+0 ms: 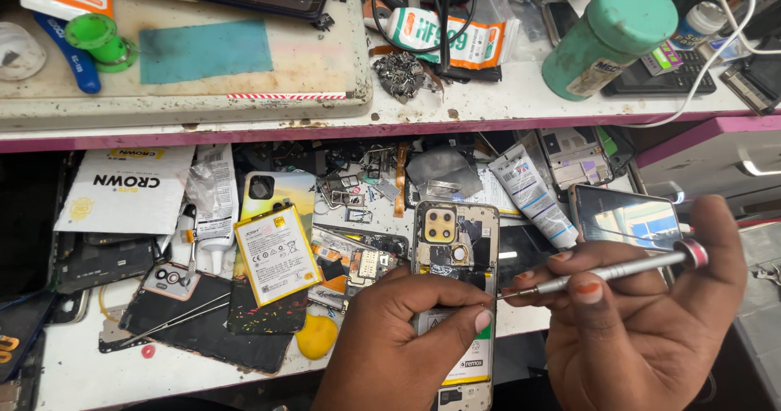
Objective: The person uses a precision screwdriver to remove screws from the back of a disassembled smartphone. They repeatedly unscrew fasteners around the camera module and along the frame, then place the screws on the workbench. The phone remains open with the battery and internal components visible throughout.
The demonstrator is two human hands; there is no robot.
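An opened phone [455, 248] with its back cover off lies face down on the lower bench, camera block at the top and battery showing below. My left hand [407, 330] grips its lower half, thumb across the frame. My right hand [651, 305] holds a thin silver screwdriver [618, 269] with a red end cap. Its tip points left and touches the phone's right edge near my left thumb.
A loose yellow battery [277, 254], black phone panels [203, 321], small metal parts [358, 191], a white tube [534, 194] and another phone [625, 216] crowd the bench. On the upper shelf sit a green bottle [606, 37], a white work mat [203, 61] and cables.
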